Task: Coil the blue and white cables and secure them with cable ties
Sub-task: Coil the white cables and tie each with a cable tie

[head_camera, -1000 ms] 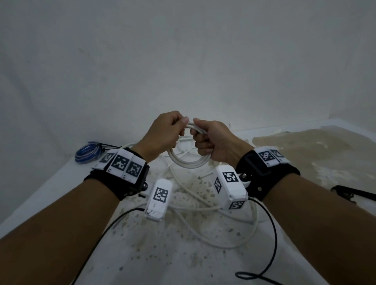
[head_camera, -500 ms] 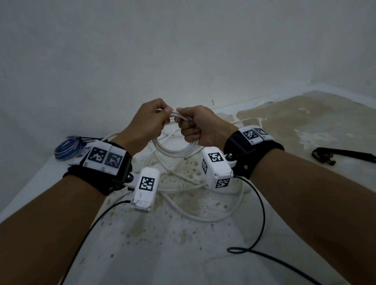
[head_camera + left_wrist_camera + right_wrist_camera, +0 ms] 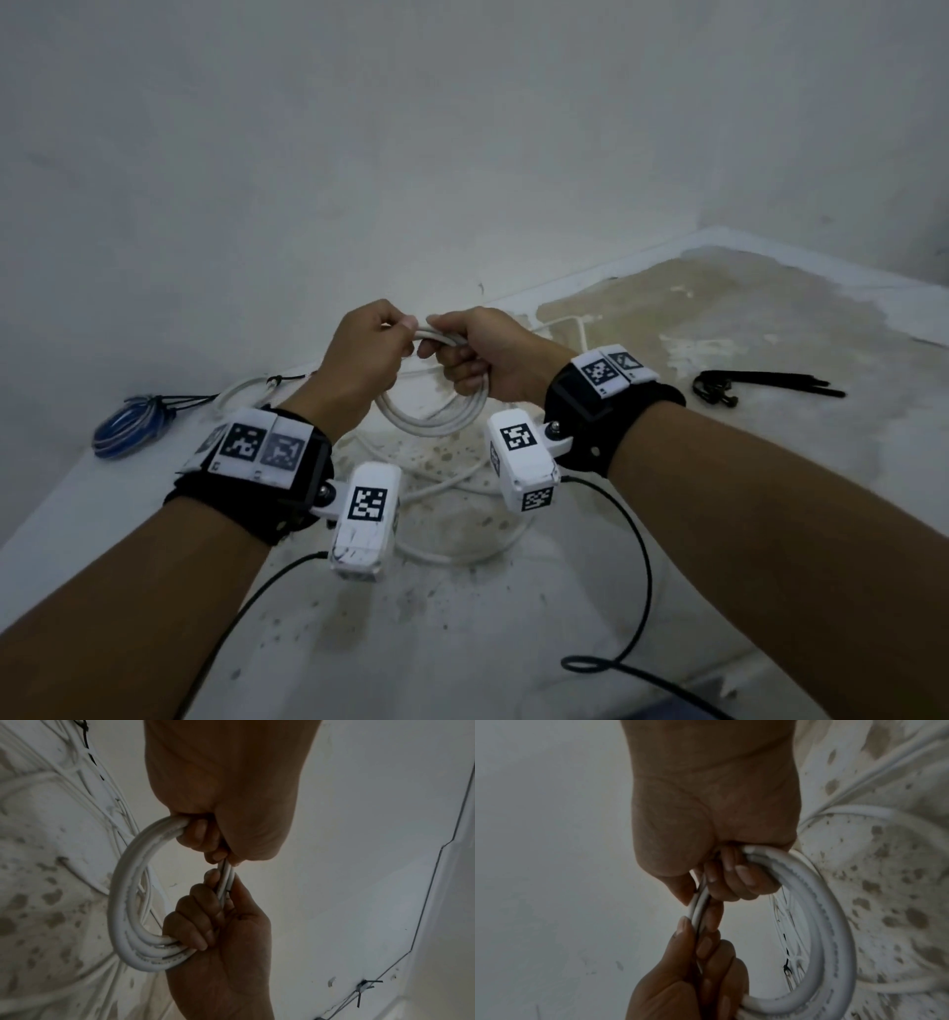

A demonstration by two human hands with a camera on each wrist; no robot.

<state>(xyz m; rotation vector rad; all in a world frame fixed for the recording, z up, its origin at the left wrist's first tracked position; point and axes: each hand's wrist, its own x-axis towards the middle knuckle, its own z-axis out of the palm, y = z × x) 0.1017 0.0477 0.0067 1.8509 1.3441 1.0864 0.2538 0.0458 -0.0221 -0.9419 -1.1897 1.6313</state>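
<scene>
Several loops of the white cable (image 3: 431, 424) hang as a small coil between my hands, above the stained surface. My left hand (image 3: 400, 334) grips the top of the coil from the left, with fingers and thumb curled round the strands (image 3: 226, 878). My right hand (image 3: 441, 342) grips the same bundle from the right, fingers wrapped round it (image 3: 700, 906). The hands almost touch. The rest of the white cable (image 3: 462, 545) lies loose on the surface below. The blue cable (image 3: 126, 429) lies coiled at the far left, bound by a black tie.
A bunch of black cable ties (image 3: 760, 385) lies on the surface to the right. White walls (image 3: 462, 154) close off the back and the right corner. Black leads (image 3: 637, 565) from the wrist cameras trail across the near surface.
Both hands keep their grip on the white coil and stay close together. The view has shifted, so more of the black ties shows at the right.
</scene>
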